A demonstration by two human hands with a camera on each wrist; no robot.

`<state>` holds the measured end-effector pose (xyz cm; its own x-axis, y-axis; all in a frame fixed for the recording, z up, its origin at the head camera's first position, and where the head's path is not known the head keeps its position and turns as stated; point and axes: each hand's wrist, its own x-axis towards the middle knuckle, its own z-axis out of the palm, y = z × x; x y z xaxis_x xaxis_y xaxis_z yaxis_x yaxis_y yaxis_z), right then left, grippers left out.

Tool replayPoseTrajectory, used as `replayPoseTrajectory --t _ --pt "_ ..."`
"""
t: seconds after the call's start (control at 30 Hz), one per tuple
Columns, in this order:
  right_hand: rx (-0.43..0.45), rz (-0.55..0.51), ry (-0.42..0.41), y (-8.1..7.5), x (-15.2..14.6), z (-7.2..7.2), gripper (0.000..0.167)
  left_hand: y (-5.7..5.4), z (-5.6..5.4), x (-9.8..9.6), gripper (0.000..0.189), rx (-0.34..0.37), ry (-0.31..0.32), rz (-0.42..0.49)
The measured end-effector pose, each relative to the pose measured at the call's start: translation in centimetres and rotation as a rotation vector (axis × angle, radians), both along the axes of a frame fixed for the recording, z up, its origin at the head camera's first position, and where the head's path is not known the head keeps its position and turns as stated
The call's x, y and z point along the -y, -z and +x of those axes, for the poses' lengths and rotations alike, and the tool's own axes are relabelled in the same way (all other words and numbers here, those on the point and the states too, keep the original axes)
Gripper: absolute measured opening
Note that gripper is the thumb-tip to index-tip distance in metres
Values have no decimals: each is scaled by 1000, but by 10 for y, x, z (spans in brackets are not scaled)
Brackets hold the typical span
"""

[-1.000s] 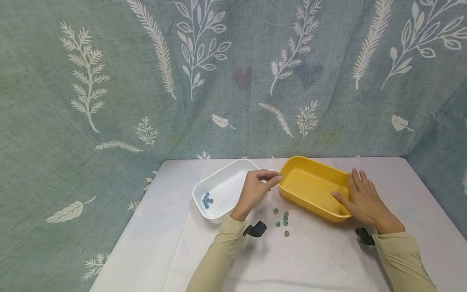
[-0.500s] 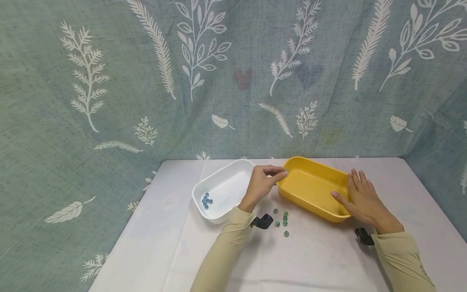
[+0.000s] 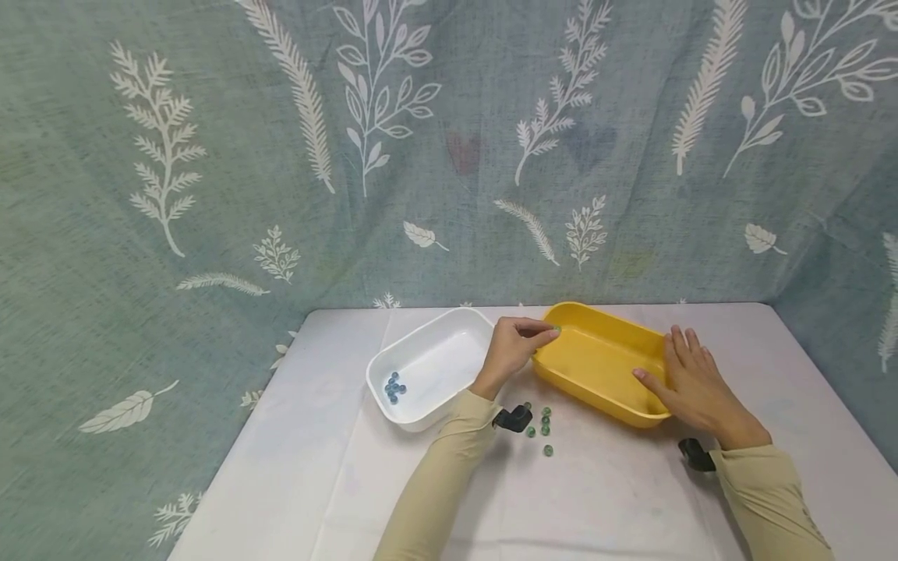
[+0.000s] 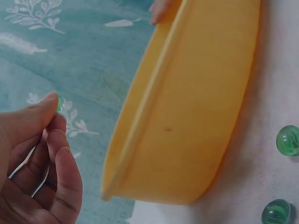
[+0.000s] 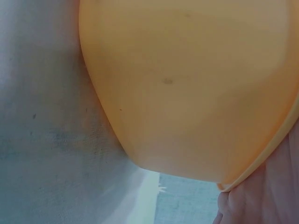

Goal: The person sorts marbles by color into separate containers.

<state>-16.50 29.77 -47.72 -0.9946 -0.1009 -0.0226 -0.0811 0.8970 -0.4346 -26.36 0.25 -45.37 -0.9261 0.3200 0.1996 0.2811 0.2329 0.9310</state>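
My left hand [image 3: 510,354] pinches a green glass marble [image 4: 60,105] between thumb and fingertips, over the left end of a yellow plastic tub [image 3: 596,399]. In the left wrist view the marble is apart from the tub's rim. My right hand [image 3: 705,393] rests on the tub's right end with fingers straight and the thumb over the rim. Several green marbles [image 3: 546,421] lie on the table in front of the tub. To the left stands a white tub [image 3: 445,354] with several blue marbles [image 3: 394,387] gathered at its near-left end.
A white cloth [image 3: 302,467] covers the table. Behind it hangs a blue-green curtain [image 3: 435,273] printed with white leaves. Dark wrist-worn cameras [image 3: 514,418] stick out beside both sleeves, the left one close to the loose green marbles.
My left hand has moved rightward with the pinched green marble, from the tub's left rim to just over its inside. My right hand stays on the tub's right end.
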Motion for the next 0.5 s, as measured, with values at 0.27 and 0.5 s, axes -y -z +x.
replayPoseTrajectory --t 0.27,0.5 --pt "-3 1 -2 2 0 -2 106 10 -5 -8 22 13 -32 -62" --pt "-5 2 0 3 -1 -2 105 11 -6 -12 20 2 -40 -95"
